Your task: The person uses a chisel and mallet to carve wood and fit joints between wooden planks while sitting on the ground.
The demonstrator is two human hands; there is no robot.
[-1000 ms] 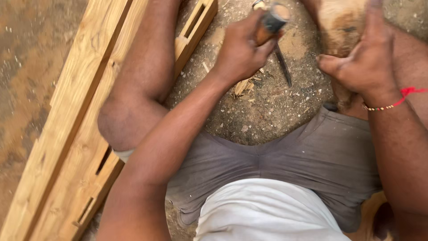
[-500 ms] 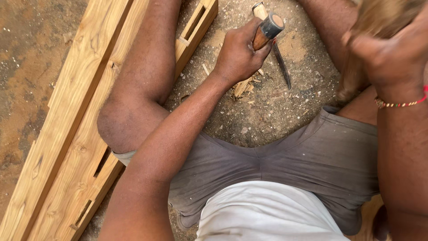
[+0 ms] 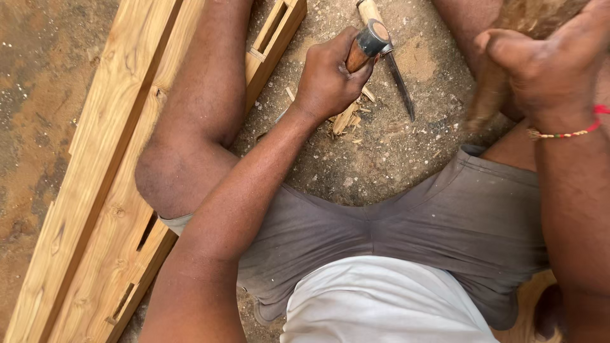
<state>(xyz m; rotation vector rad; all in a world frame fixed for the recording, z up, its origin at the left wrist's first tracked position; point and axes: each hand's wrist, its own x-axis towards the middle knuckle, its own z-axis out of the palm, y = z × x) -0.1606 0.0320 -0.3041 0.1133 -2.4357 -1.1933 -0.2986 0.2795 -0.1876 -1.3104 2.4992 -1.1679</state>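
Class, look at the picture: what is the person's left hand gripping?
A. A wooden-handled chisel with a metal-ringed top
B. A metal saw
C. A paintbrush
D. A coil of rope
A: the left hand is closed around a chisel with a wooden handle and a dark metal ring at its top.

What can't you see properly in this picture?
- Head view: the wooden thing in the right hand is blurred and cut off by the top edge.
- The chisel handle is mostly wrapped by the left hand; whether its blade touches the ground is unclear.
- The long wooden frame runs under the left leg and past the edges.
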